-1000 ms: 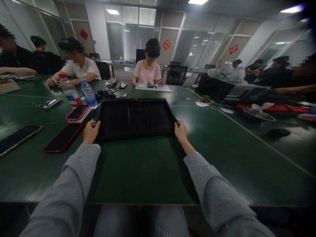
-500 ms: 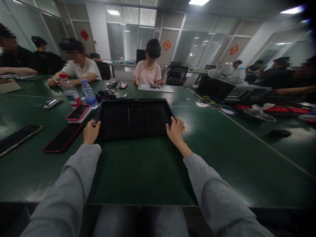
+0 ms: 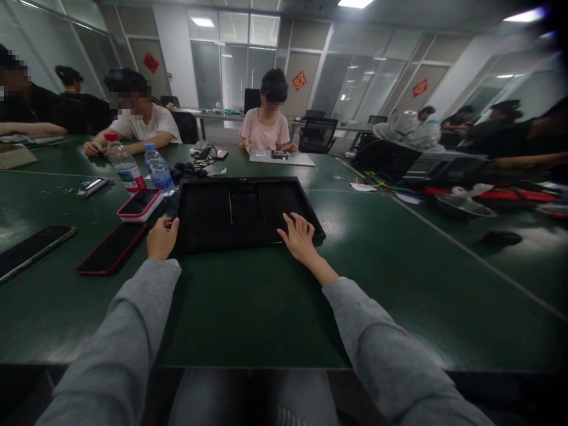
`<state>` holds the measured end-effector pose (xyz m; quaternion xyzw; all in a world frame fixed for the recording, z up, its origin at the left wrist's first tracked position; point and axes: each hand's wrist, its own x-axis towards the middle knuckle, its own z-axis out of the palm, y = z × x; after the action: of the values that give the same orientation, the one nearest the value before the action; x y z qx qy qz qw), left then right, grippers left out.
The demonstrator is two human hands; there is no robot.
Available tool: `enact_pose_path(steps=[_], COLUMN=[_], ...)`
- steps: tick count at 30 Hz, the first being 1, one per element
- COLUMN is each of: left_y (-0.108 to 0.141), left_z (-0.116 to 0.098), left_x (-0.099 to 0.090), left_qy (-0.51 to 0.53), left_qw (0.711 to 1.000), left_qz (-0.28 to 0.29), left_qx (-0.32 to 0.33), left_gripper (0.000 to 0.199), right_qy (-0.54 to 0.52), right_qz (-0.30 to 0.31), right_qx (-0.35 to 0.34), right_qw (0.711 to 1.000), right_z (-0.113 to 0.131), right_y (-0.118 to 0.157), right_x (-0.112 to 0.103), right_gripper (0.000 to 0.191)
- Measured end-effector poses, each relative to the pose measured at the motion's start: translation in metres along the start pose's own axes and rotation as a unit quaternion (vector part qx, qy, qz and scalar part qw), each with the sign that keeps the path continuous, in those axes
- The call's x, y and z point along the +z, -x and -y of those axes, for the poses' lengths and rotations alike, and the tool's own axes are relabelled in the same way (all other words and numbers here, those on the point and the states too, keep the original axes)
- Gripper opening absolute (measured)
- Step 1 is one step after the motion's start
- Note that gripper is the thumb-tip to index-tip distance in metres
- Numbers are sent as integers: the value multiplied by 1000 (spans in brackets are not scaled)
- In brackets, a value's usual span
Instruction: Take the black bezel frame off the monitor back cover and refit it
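Note:
A shallow black rectangular panel (image 3: 206,216) with a raised rim, looking like a monitor casing, lies flat on the green table in front of me. Two thin upright lines and a slightly raised middle part show on its dark surface. My left hand (image 3: 162,238) is closed around its left edge, thumb on the near side. My right hand (image 3: 299,235) is open, fingers spread, over the panel's near right part. Whether those fingertips touch the surface I cannot tell.
Left of the panel are a red-edged phone (image 3: 110,249), a pink-edged phone on a white box (image 3: 139,204), another phone (image 3: 33,251) and two bottles (image 3: 158,168). Black cables (image 3: 189,170) lie behind. A metal pan (image 3: 464,205) is at right. Several people sit around.
My right hand has let go of the panel's right edge and moved left over the panel, fingers spread. My left hand stays on the left edge.

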<state>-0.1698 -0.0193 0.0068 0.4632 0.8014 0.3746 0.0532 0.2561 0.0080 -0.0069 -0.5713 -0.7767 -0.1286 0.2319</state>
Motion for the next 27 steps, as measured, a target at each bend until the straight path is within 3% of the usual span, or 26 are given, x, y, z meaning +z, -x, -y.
enact_pose_path(steps=[4,8,12,15,22,27], left_y=[6,14,24,28,24,14], left_z=[-6,-18,-30,-33,-27,-16], left_x=[-4,-6,-4,-1,0,-4], left_qy=[-28,-30,-36,-52,-18,30], left_qw=[995,982,968,958,966,978], left_qz=[-42,-89,-64,-43,-63,-117], left_qx=[81,165,239,278,251,172], left_gripper=[43,42,42,41,40,40], right_qy=[-20,-26,-44,-56,-79,-108], right_qz=[-13,-55,-90,-87,-54,-58], right_qx=[19,107,193,210,212,219], right_qw=[1000,992,976,972,973,968], right_z=[-9,-28,-44,-49,-54,-62], right_y=[-2,-4,-7,-9,-9,-11], right_x=[-6,-2,7,11,12,13], right_gripper=[62,60,61,61,58,57])
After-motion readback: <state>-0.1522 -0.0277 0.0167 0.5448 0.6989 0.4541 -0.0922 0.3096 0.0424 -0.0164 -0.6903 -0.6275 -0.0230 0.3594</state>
